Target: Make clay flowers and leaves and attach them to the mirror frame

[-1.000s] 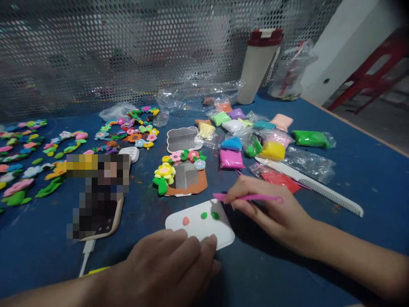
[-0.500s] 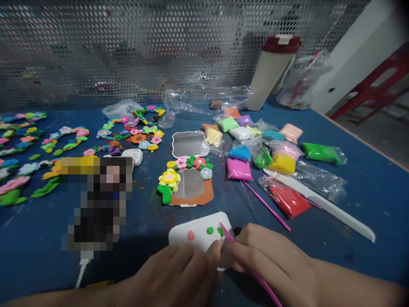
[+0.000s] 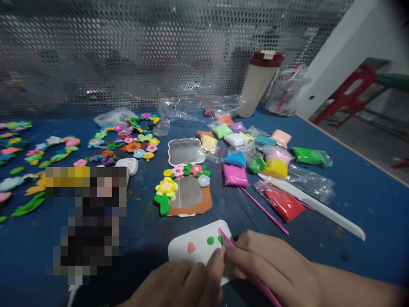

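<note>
Pink plastic sculpting tool (image 3: 227, 240) pinched in my right hand (image 3: 265, 264), tip at green clay dot (image 3: 220, 240), 3 o'clock on white tray (image 3: 182, 253). Left hand (image 3: 188, 283) presses tray edge, grasping nothing. Risk, I judge: tip slips, smears dot (image 3: 210, 240) beside it; tray skids.

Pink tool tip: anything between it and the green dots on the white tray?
Nothing visible. The pink tool, held in the right hand, has its tip right beside the green dots on the white tray. The left hand rests at the tray's near edge, not between.

Saw right hand (image 3: 268, 264) pinching thin pink plastic sculpting tool (image 3: 230, 246), tip at green clay dots (image 3: 210, 240) on white rounded plastic tile (image 3: 200, 245); left hand (image 3: 182, 285) steadied tile's near edge.
</note>
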